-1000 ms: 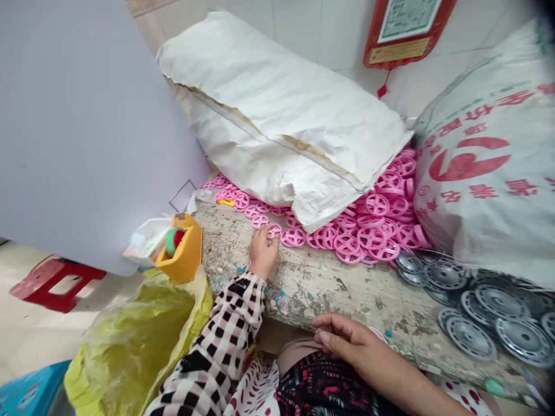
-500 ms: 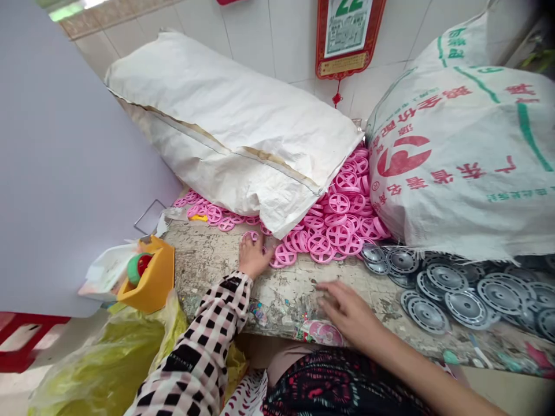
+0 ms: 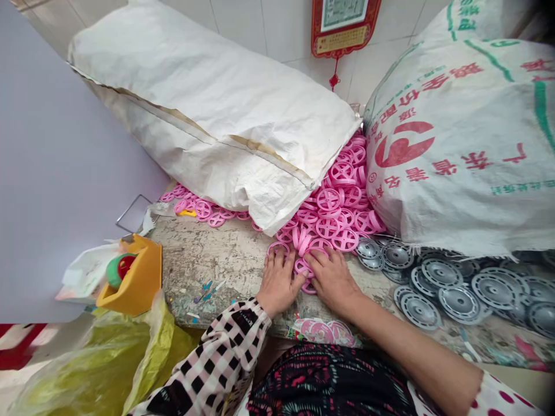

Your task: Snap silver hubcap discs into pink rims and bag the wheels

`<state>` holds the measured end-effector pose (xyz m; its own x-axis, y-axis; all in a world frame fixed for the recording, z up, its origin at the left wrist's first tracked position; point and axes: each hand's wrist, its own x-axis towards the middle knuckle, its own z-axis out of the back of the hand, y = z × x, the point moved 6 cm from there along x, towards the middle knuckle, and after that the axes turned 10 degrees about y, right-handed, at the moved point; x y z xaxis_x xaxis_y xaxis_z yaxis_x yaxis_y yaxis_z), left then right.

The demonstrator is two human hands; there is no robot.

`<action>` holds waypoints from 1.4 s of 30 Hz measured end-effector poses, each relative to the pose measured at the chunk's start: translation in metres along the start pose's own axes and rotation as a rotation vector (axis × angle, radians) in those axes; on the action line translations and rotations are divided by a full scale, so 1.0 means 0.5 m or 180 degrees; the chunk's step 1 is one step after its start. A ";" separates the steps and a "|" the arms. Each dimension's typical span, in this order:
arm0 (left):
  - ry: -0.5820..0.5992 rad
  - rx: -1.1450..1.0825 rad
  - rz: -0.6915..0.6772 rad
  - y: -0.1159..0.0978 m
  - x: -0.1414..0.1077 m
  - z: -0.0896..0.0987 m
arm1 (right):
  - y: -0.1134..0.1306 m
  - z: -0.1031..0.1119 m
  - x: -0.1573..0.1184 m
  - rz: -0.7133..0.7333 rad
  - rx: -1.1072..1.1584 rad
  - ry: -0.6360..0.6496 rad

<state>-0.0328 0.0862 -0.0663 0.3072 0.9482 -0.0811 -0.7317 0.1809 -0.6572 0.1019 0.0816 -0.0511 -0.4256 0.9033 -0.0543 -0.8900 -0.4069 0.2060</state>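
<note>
Pink spoked rings [image 3: 342, 173] lie heaped on the worn table [image 3: 195, 254], spilling from under a white sack [image 3: 217, 110]. My left hand [image 3: 278, 282] rests palm down at the heap's front edge, fingers spread, a ring under its fingertips. Close on its right, my right hand [image 3: 332, 280] also lies palm down, its fingers over rings at the near edge. A few rings show between the two hands. Grey discs [image 3: 442, 274] are piled to the right of the pink heap.
A printed sack [image 3: 451, 144] bulges at the right behind the grey discs. At the left are an orange tape dispenser [image 3: 134, 283], a bent wire [image 3: 132, 211] and a yellow plastic bag [image 3: 104, 352]. A red-framed calendar [image 3: 342, 29] hangs on the wall.
My left hand has moved right along the heap's edge. My right hand has reached forward onto the rings beside it. Some rings now lie nearer the table's front, between the hands.
</note>
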 end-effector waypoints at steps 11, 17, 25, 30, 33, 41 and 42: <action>0.0305 -0.0273 -0.0725 -0.072 0.006 -0.054 | -0.062 -0.010 -0.142 0.0081 0.0569 0.0031; 0.0185 -0.0381 -0.0829 -0.077 0.012 -0.037 | -0.132 0.031 -0.261 -0.0480 0.0185 -0.0487; -0.0465 0.0186 -0.1147 -0.092 -0.068 -0.014 | -0.190 0.007 -0.339 -0.0824 -0.0795 -0.0775; -0.0507 0.0888 -0.1577 -0.150 -0.088 -0.033 | -0.166 -0.007 -0.313 -0.0280 -0.0675 -0.0803; -0.0453 0.1079 -0.1541 -0.175 -0.064 -0.042 | -0.165 0.011 -0.303 -0.0192 -0.0275 -0.0903; 0.0079 0.1182 -0.0874 -0.180 -0.004 -0.053 | -0.213 0.034 -0.241 -0.1299 0.3303 -0.1207; 0.0111 0.1156 -0.0830 -0.179 -0.004 -0.054 | -0.215 0.022 -0.224 -0.1469 0.3891 -0.1166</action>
<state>0.0484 0.0612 -0.0274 0.5256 0.8504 0.0232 -0.7913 0.4986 -0.3538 0.2468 0.0256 -0.0561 0.1075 0.9854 -0.1323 -0.1436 0.1470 0.9787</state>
